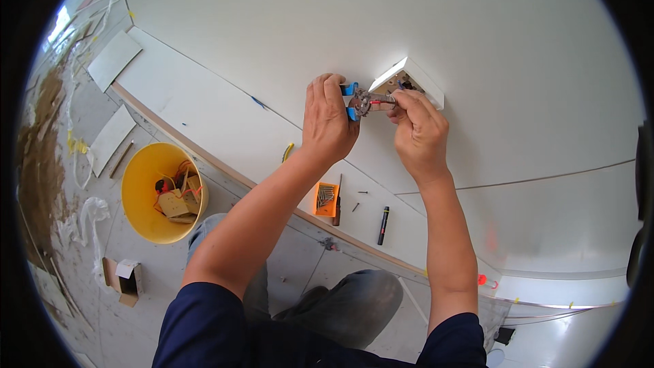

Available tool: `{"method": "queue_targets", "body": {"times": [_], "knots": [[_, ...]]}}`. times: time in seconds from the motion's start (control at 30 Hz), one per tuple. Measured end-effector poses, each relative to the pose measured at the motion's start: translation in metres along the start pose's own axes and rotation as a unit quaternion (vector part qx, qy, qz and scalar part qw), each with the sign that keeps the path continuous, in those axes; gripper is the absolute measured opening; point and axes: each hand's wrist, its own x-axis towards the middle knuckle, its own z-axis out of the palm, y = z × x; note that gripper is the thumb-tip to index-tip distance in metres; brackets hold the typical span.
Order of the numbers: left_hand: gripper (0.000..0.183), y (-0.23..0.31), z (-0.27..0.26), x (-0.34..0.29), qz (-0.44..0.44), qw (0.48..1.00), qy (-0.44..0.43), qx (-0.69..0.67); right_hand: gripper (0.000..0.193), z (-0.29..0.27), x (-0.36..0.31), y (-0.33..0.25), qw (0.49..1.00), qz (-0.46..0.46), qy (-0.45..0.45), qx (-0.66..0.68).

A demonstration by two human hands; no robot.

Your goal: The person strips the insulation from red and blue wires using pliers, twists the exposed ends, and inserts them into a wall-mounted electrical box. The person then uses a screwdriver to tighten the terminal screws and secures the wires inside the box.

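My left hand (pixel 328 119) is closed round the blue handles of a wire stripper (pixel 363 103), whose metal jaws point right. My right hand (pixel 419 133) pinches a thin red wire (pixel 377 102) beside the jaws. Whether the jaws bite on the wire cannot be made out. Just behind my right fingers, a white box (pixel 433 93) sits in an opening on the pale wall panel (pixel 518 61). Dark wires (pixel 407 85) show inside it, partly hidden by my fingers.
On the white ledge lie an orange tray (pixel 317 210) of screws, a screwdriver (pixel 337 212), loose screws, a black marker (pixel 383 225) and a yellow-handled tool (pixel 287 152). A yellow bucket (pixel 146 221) with scraps stands on the floor at left, near an opened carton (pixel 127 278).
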Motion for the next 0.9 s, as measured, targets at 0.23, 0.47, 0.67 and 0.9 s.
{"method": "queue_targets", "body": {"times": [0.23,0.47,0.67,0.9], "knots": [[0.041,0.018,-0.001,-0.022,-0.103,0.993,-0.054,-0.015,0.019,0.003,0.005,-0.010,0.999,0.028,0.017,0.018],[0.037,0.092,-0.048,-0.017,-0.430,0.851,-0.267,-0.137,0.014,0.011,0.003,-0.004,0.999,-0.012,0.040,-0.034],[0.054,0.104,-0.063,-0.019,-0.455,0.790,-0.356,-0.205,0.016,0.008,0.005,-0.003,0.997,-0.034,0.035,-0.060],[0.036,0.122,-0.083,0.004,-0.576,0.653,-0.330,-0.364,0.019,0.006,0.004,-0.004,0.996,-0.050,0.028,-0.070]]}}
